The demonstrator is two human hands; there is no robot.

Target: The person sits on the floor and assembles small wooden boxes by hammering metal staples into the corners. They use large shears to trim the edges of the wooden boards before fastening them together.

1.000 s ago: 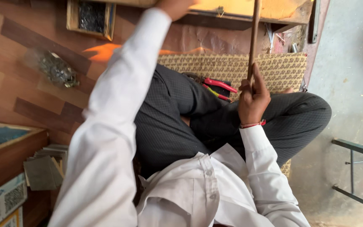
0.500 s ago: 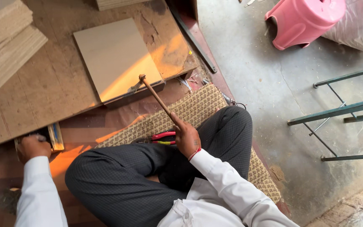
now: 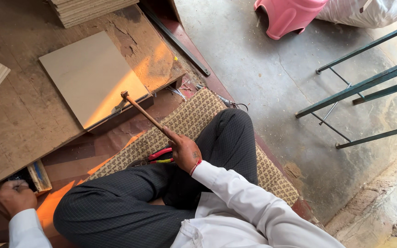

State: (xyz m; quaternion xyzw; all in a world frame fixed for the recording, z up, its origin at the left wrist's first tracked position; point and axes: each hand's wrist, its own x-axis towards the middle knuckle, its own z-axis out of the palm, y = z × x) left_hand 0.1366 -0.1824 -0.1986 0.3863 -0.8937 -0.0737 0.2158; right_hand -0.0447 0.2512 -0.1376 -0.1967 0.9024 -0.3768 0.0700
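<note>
In the head view, the right hand (image 3: pixel 184 151) is gripping the lower end of a hammer (image 3: pixel 144 113), fingers wrapped shut around its wooden handle; the head is hovering at the near edge of a pale square board (image 3: pixel 88 76) lying on the low plywood platform (image 3: pixel 19 115). The left hand (image 3: pixel 14 196) is reaching into a small wooden box (image 3: pixel 37 177) at the platform's near corner, fingers curled; whether it is holding anything is not visible. Red-handled pliers (image 3: pixel 161 155) are lying on the woven mat (image 3: pixel 194 115).

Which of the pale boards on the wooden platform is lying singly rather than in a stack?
The flat pale board beside the hammer; the others are stacked.
</note>
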